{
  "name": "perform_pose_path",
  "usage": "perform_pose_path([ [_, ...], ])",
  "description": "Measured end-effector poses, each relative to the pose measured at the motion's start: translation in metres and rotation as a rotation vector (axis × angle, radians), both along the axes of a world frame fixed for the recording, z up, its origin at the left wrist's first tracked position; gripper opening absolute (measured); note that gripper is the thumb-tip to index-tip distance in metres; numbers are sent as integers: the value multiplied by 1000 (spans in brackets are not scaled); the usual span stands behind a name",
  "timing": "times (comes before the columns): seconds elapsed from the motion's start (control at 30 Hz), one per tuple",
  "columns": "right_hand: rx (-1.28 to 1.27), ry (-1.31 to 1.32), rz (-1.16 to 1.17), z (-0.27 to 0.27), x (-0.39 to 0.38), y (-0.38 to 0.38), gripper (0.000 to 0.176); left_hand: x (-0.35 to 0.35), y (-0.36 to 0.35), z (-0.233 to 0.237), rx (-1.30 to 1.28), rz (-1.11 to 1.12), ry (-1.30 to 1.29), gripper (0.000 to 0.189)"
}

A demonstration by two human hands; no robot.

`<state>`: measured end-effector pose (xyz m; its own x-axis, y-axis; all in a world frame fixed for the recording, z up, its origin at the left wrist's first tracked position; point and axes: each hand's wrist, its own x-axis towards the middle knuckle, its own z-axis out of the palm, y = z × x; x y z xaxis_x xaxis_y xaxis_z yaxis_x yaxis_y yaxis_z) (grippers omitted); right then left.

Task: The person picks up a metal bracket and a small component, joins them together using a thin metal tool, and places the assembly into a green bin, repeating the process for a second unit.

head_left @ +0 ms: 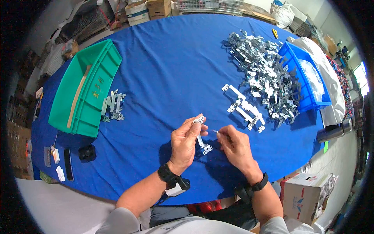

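Observation:
Near the front middle of the blue cloth, my left hand [184, 143] grips a metal bracket [201, 143], its upper end between thumb and fingers and its lower end hanging down. Just to the right, my right hand [235, 147] pinches a small thin piece [215, 131] whose tip points at the bracket; the piece is too small to name. The two hands are apart. Several loose brackets [245, 109] lie beyond my right hand, beside a large pile of brackets [265, 74]. A smaller group of brackets [114, 105] lies at the left.
A green bin [83, 89] stands at the left and a blue bin [306, 78] at the right. A dark bottle [335, 132] is at the right edge. A phone [68, 164] and a black object [87, 153] lie front left. A yellow tool [275, 33] lies back right.

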<state>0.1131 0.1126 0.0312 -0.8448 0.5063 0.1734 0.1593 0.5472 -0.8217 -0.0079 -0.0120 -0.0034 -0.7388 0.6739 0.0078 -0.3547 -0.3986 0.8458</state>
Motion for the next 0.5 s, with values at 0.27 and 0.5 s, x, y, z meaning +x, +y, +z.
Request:
perform_pose_path([
  [0.27,222,112,-78,6,4,1,9,17,-1,7,-170,-22,56,30],
  [0.5,263,155,-44,0,4,2,10,17,-2,10,-233,-13,74,24],
])
